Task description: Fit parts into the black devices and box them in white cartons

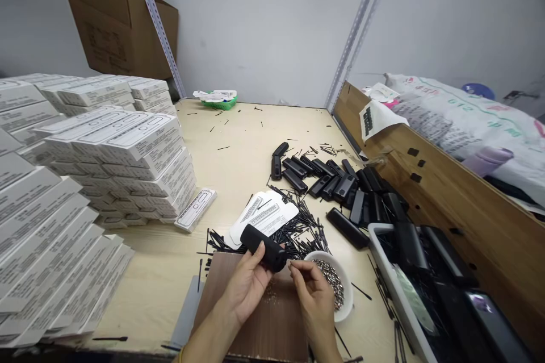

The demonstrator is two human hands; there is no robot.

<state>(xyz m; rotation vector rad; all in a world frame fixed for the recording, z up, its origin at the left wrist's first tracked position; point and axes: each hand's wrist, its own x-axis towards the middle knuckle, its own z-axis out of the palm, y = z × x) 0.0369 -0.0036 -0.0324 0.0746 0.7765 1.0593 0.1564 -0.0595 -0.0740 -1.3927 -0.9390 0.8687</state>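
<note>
My left hand is closed around a black oblong plastic case, tilted with its near end toward the right. Close to that end, my right hand has its thumb and fingertips pinched together. Whatever lies in the pinch is too small to make out. Beneath both hands is a brown board with a few tiny bits on it. Just right of my right hand stands a white bowl holding many small shiny metal pieces. White printed cards and loose thin black sticks lie beyond the case.
Stacked white boxes fill the left side, with one single box beside them. Black cases are heaped at the right. A white tray holds more, along a wooden side board. A green basket stands at the back.
</note>
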